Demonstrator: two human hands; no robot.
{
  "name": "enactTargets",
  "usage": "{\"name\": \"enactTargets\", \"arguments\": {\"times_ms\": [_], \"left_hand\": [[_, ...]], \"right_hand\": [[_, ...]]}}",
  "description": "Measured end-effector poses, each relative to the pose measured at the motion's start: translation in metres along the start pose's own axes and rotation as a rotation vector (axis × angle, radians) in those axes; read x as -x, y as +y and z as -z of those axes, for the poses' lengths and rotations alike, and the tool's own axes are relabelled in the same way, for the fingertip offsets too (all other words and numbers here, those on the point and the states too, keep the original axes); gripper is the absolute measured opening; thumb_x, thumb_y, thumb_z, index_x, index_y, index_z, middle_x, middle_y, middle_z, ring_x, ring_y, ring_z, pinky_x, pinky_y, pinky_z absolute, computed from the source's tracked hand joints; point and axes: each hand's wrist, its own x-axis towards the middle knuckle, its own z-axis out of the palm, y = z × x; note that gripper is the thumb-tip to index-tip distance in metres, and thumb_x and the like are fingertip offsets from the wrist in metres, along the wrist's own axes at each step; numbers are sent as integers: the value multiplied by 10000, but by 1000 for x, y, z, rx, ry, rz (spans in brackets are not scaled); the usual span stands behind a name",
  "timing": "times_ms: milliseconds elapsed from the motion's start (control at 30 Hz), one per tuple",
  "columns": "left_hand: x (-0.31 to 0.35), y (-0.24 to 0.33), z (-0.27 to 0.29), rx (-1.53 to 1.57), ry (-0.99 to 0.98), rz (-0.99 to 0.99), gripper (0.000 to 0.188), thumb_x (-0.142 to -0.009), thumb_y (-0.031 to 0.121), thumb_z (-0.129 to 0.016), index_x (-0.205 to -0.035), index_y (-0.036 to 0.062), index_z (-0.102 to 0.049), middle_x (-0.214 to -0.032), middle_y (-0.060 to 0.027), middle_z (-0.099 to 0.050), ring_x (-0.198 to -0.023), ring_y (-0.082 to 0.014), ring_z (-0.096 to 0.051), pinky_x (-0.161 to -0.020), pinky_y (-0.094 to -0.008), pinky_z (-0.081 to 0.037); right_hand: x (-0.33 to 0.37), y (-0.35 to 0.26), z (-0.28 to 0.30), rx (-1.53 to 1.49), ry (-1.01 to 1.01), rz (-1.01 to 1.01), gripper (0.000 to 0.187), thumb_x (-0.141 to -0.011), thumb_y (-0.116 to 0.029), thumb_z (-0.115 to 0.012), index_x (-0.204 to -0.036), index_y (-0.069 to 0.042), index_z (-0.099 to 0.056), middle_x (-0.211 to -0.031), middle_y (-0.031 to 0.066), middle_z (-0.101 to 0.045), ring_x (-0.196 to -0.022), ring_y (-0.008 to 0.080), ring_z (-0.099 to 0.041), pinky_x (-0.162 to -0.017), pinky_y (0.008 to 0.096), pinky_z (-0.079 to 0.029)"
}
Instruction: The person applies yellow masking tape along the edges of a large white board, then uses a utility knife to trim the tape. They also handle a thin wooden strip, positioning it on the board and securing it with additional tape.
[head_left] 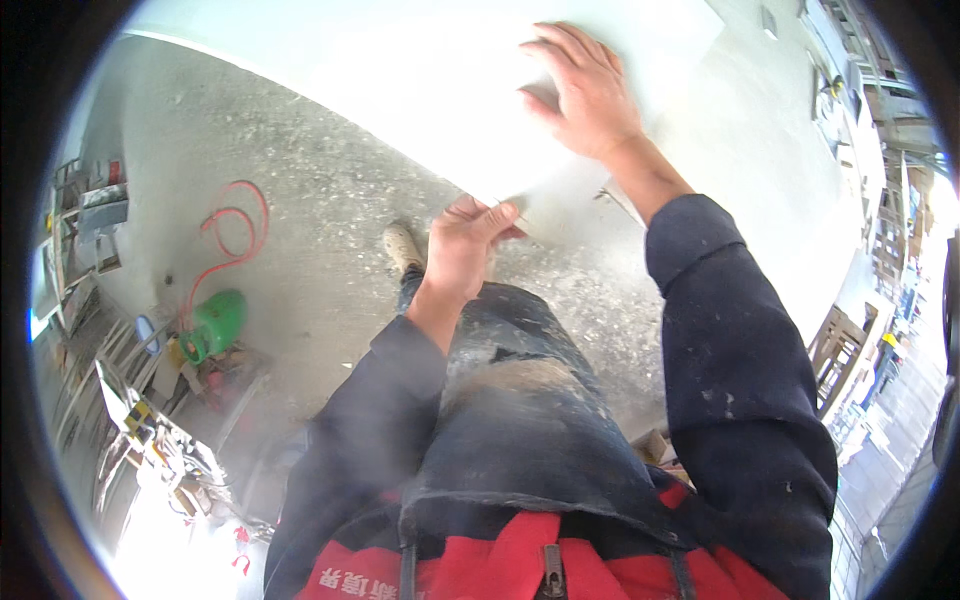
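Observation:
A large white panel fills the top of the view, so bright that its surface detail is washed out. At its near corner my left hand is closed, thumb on top, pinching the edge. Farther up and to the right, my right hand rests on the white surface with its fingers stretched out and the thumb apart. Between the two hands, a pale strip near the corner is too blurred to make out.
A green gas cylinder with a coiled red hose stands on the rough grey floor at left. Racks and scrap crowd the lower left. Wooden frames line the right side. My shoe is near the panel's corner.

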Motion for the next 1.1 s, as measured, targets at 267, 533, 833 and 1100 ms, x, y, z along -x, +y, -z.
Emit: {"name": "enactTargets", "arguments": {"times_ms": [267, 533, 833, 1100], "left_hand": [[-45, 107, 35, 134, 266, -251, 209, -1064, 124, -591, -1230, 4, -636, -1162, -105, -692, -1060, -237, -702, -926, -401, -607], [-82, 156, 22, -124, 773, -273, 337, -1096, 209, -522, -1323, -32, -583, -1253, -125, -659, -1127, -263, -660, -961, -417, -569], [-99, 164, -17, 269, 839, -303, 454, -1142, 364, -412, -1358, 3, -582, -1291, -110, -650, -1106, -262, -646, -923, -400, -544], [-137, 204, 26, 165, 883, -396, 501, -1143, 410, -401, -1256, -14, -643, -1137, -97, -699, -968, -242, -662, -843, -400, -541]], "right_hand": [[0, 1, 3, -32, -15, -23, 523, -934, -369, -720, -1397, -160, -594, -1551, 66, -496, -1488, 265, -406, -1228, 473, -320], [-2, -3, 9, -129, -33, -30, 485, -912, -325, -728, -1337, -112, -625, -1535, 108, -506, -1468, 326, -418, -1187, 501, -342], [0, -4, 14, -155, -52, -43, 492, -881, -301, -743, -1314, -100, -623, -1545, 114, -494, -1472, 347, -409, -1194, 519, -323], [-6, -8, 14, -138, -73, -34, 501, -861, -263, -759, -1306, -83, -620, -1544, 123, -493, -1475, 368, -404, -1194, 530, -326]]}}
